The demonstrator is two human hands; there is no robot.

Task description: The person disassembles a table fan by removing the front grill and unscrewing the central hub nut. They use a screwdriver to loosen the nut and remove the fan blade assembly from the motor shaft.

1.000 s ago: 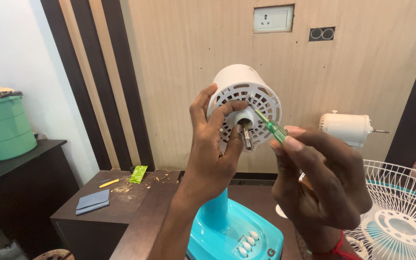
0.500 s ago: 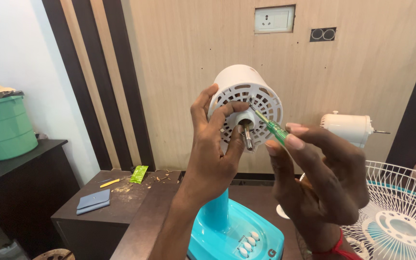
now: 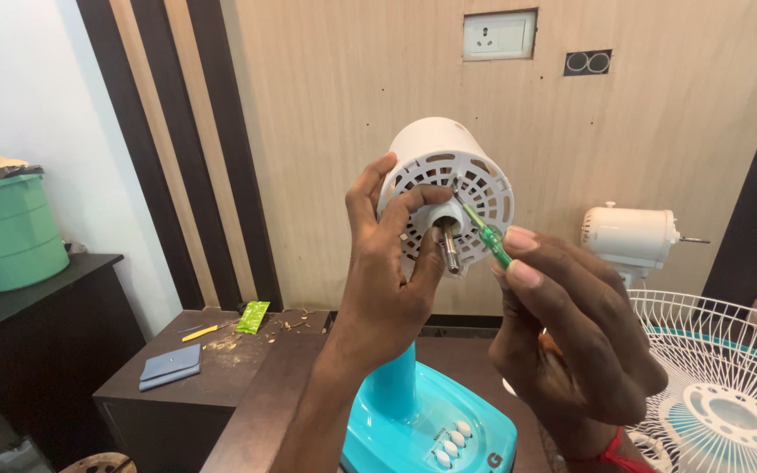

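Note:
My left hand (image 3: 387, 280) grips a white fan motor housing (image 3: 435, 158) from the left, thumb pressed near its metal shaft (image 3: 449, 250). The housing's vented face points toward me. My right hand (image 3: 571, 333) holds a green-handled screwdriver (image 3: 488, 238), its tip set against the vented face just right of the shaft. Below the hands stands the fan's turquoise base (image 3: 431, 429) with a row of white buttons.
A white wire fan guard (image 3: 729, 385) lies at lower right, with a second white motor unit (image 3: 628, 236) behind it. A dark side table (image 3: 177, 385) holds a grey pouch (image 3: 171, 365), a green packet and a yellow pencil. A green bucket (image 3: 6, 232) sits at far left.
My right hand has shifted slightly, keeping the screwdriver tip on the housing's face. The left hand and the housing stay put.

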